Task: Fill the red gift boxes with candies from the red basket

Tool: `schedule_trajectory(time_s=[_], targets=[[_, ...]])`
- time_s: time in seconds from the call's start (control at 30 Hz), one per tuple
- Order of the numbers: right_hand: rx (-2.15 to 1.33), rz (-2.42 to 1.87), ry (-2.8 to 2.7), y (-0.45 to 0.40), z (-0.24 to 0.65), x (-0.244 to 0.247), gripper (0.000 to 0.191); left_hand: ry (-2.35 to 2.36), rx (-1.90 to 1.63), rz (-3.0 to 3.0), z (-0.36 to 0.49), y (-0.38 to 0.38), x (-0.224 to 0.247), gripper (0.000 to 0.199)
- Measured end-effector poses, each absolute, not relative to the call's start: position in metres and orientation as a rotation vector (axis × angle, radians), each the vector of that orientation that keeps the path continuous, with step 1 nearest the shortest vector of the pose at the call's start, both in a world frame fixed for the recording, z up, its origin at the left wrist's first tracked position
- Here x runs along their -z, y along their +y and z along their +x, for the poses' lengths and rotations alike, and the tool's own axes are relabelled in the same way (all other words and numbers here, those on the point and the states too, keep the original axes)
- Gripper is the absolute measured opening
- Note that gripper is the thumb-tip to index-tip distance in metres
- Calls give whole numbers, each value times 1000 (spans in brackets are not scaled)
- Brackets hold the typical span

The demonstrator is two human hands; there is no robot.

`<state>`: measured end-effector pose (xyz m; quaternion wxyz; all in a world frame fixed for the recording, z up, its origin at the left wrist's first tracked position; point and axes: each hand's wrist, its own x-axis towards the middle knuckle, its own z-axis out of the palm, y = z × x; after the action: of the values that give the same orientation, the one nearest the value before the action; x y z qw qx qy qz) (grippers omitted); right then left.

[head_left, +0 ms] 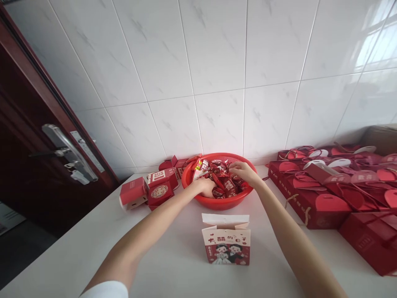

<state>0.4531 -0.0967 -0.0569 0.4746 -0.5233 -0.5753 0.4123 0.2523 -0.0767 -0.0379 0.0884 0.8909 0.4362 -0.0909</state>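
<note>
here, our left hand (207, 187) and right hand (243, 171), grips we cannot tell, are among shiny red-wrapped sweets (230, 185) inside the round red plastic basket (221, 203); careless scooping could spill some outside it.

Around your left hand (207, 187) and by your right hand (242, 171), small, shiny, mostly red packets (230, 186) lie jumbled — heaped inside a round, upright red basket (221, 203).
</note>
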Motion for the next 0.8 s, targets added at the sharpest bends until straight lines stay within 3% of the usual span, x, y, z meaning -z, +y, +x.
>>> schedule_trajectory(time_s=[0.2,0.37,0.6,0.8], targets=[[-786,-1380,-1920,-97,448,56,38,1268,442,2751,257,-84,33,43],[-741,-1433,-2279,-91,441,57,32,1299,421,2706,260,-83,37,46],[-621,-1465,-2151,-85,435,61,24,1315,348,2647,254,-81,38,44],[-668,-1130,-1482,-94,440,53,16,1245,65,2595,250,-77,45,41]])
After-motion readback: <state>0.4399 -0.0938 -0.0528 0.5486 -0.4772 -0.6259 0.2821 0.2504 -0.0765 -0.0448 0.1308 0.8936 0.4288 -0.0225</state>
